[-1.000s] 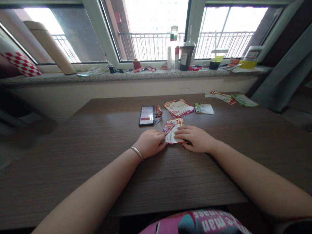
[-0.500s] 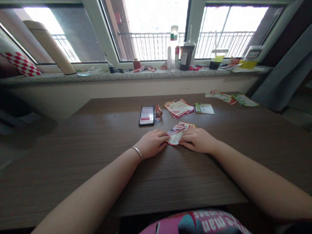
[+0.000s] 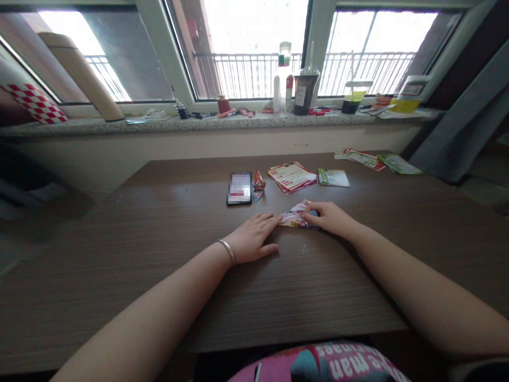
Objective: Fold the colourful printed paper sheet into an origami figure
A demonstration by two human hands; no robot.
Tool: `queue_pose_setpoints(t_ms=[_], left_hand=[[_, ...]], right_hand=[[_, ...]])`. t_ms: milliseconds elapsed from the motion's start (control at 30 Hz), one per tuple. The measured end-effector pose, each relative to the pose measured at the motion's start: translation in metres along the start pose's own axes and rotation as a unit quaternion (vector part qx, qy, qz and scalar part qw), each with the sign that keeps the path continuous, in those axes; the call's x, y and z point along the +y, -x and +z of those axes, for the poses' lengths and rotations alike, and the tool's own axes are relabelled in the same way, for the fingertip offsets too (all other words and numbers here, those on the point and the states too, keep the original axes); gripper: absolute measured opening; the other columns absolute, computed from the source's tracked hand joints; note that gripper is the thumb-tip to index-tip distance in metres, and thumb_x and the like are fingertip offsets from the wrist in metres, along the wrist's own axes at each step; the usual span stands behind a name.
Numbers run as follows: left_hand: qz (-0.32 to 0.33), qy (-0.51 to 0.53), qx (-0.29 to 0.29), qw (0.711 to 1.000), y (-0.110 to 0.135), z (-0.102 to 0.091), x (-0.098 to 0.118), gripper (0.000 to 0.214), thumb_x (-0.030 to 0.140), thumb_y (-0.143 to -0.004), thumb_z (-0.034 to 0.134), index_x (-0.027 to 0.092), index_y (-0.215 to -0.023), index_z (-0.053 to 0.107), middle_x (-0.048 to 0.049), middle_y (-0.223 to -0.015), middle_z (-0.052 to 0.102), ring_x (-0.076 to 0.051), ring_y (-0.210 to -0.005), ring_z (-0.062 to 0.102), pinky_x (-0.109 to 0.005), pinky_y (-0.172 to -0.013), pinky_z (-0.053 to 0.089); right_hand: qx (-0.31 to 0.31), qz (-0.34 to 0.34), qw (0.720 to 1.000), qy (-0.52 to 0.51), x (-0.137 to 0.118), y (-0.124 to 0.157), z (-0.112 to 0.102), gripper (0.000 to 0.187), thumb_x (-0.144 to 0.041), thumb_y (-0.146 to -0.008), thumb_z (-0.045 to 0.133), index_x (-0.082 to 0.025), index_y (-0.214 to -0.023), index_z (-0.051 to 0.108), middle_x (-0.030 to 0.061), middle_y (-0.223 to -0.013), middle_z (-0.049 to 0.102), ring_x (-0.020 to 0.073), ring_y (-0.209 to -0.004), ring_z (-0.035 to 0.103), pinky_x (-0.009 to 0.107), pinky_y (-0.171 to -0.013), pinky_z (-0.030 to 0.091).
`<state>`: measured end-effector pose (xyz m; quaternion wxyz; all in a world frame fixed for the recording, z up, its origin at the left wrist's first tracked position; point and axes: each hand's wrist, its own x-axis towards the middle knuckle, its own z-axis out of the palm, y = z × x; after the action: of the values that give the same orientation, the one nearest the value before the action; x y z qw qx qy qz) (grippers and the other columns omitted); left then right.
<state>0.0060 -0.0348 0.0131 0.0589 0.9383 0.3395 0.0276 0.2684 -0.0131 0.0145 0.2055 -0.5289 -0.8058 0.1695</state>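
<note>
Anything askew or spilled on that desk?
No spill shows. The leaflet stack looks askew: its edges don't line up. Near the desk's back right, loose leaflets lie at uneven angles.

L hand [image 3: 254, 237] palm dn, splayed; R hand [image 3: 329, 217] w/ fingers [image 3: 315, 206] bent.

From mid-view, we see window [image 3: 254, 32] at twelve, railing [image 3: 246, 77] beyond glass. On sill [image 3: 159, 123]: clear bottle [image 3: 284, 61] near twelve, dark cup [image 3: 303, 94] with straw just beside it at one. Red jar [image 3: 222, 105] at eleven. Tan cylinder [image 3: 81, 77] tilted at ten, checked item [image 3: 35, 103] past it. Yellow tub [image 3: 407, 103] at two, grey curtain [image 3: 461, 116] farther out. Nearer us, phone [image 3: 239, 188] flat on desk [image 3: 298, 292], toward nine, screen blurred.
</note>
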Motion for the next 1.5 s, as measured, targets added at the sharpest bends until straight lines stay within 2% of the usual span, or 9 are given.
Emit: queue_pose_setpoints(t_ms=[133, 400, 533, 633, 1000, 1167, 1367, 1433, 1500], left_hand=[[0.017, -0.001, -0.012, 1.000, 0.000, 0.001, 0.001, 0.072, 0.052, -0.090, 0.043, 0.015, -0.146, 0.017, -0.0144, -0.150, 0.027, -0.027, -0.140, 0.021, -0.044, -0.112, 0.020], [0.035, -0.003, -0.011, 0.999, -0.003, 0.004, 0.003, 0.069, 0.054, -0.090, 0.039, 0.019, -0.146, 0.019, -0.0101, -0.151, 0.028, -0.027, -0.140, 0.020, -0.045, -0.112, 0.016], [0.031, 0.001, -0.004, 1.000, -0.005, 0.007, 0.005, 0.069, 0.053, -0.090, 0.040, 0.018, -0.146, 0.019, -0.0097, -0.151, 0.028, -0.028, -0.140, 0.021, -0.046, -0.112, 0.017], [0.031, 0.004, -0.006, 0.999, -0.006, 0.006, 0.005, 0.070, 0.053, -0.090, 0.040, 0.018, -0.146, 0.019, -0.0093, -0.151, 0.027, -0.028, -0.140, 0.020, -0.047, -0.112, 0.017], [0.028, 0.016, 0.004, 0.999, -0.006, 0.003, 0.007, 0.069, 0.049, -0.089, 0.046, 0.020, -0.146, 0.021, -0.0097, -0.150, 0.031, -0.028, -0.139, 0.022, -0.048, -0.111, 0.021], [0.042, 0.034, -0.005, 0.999, -0.005, -0.001, 0.013, 0.066, 0.050, -0.088, 0.048, 0.022, -0.144, 0.027, -0.0061, -0.150, 0.031, -0.030, -0.139, 0.021, -0.050, -0.112, 0.019], [0.071, 0.047, 0.006, 0.996, -0.003, -0.004, 0.021, 0.065, 0.049, -0.087, 0.050, 0.023, -0.143, 0.030, -0.0055, -0.147, 0.036, -0.028, -0.136, 0.028, -0.044, -0.110, 0.026], [0.073, 0.043, 0.010, 0.996, -0.003, -0.003, 0.021, 0.065, 0.049, -0.088, 0.050, 0.024, -0.144, 0.029, -0.0057, -0.148, 0.035, -0.028, -0.137, 0.028, -0.045, -0.110, 0.026], [0.074, 0.036, 0.011, 0.997, -0.003, -0.001, 0.021, 0.065, 0.049, -0.088, 0.049, 0.025, -0.144, 0.028, -0.0056, -0.149, 0.033, -0.028, -0.137, 0.027, -0.046, -0.110, 0.025]], right_hand=[[0.014, 0.033, 0.999, 0.015, 0.007, -0.004, 0.002, 0.029, -0.043, -0.081, 0.057, -0.023, -0.094, 0.073, 0.0057, -0.103, 0.070, 0.0226, -0.088, 0.065, 0.031, -0.076, 0.048], [0.008, 0.102, 0.990, 0.096, 0.016, -0.007, 0.004, 0.032, -0.052, -0.080, 0.054, -0.023, -0.082, 0.069, 0.0028, -0.074, 0.068, 0.0175, -0.064, 0.058, 0.025, -0.054, 0.035], [0.016, 0.072, 0.993, 0.096, 0.018, -0.008, 0.005, 0.025, -0.044, -0.082, 0.054, -0.022, -0.078, 0.067, 0.0024, -0.076, 0.068, 0.0168, -0.067, 0.058, 0.025, -0.055, 0.035], [0.012, 0.056, 0.994, 0.094, 0.018, -0.009, 0.005, 0.022, -0.039, -0.083, 0.055, -0.022, -0.085, 0.068, 0.0040, -0.081, 0.069, 0.0178, -0.070, 0.059, 0.025, -0.058, 0.037], [-0.004, 0.041, 0.991, 0.127, 0.019, -0.015, 0.002, 0.016, -0.031, -0.083, 0.055, -0.019, -0.082, 0.065, 0.0078, -0.086, 0.070, 0.0205, -0.075, 0.062, 0.027, -0.062, 0.040], [-0.036, 0.032, 0.993, 0.110, 0.025, -0.012, -0.004, 0.016, -0.031, -0.083, 0.055, -0.019, -0.085, 0.065, 0.0072, -0.089, 0.070, 0.0203, -0.076, 0.062, 0.027, -0.064, 0.041], [-0.089, 0.033, 0.991, 0.096, 0.028, -0.008, -0.017, 0.021, -0.036, -0.084, 0.051, -0.020, -0.074, 0.062, 0.0035, -0.075, 0.068, 0.0188, -0.069, 0.060, 0.027, -0.060, 0.040], [-0.076, 0.030, 0.990, 0.114, 0.024, -0.006, -0.017, 0.021, -0.037, -0.084, 0.051, -0.021, -0.079, 0.063, 0.0042, -0.080, 0.069, 0.0192, -0.073, 0.061, 0.027, -0.062, 0.040], [-0.033, 0.019, 0.986, 0.161, 0.016, -0.003, -0.017, 0.024, -0.040, -0.085, 0.050, -0.021, -0.085, 0.065, 0.0059, -0.090, 0.070, 0.0205, -0.080, 0.061, 0.028, -0.065, 0.041]])
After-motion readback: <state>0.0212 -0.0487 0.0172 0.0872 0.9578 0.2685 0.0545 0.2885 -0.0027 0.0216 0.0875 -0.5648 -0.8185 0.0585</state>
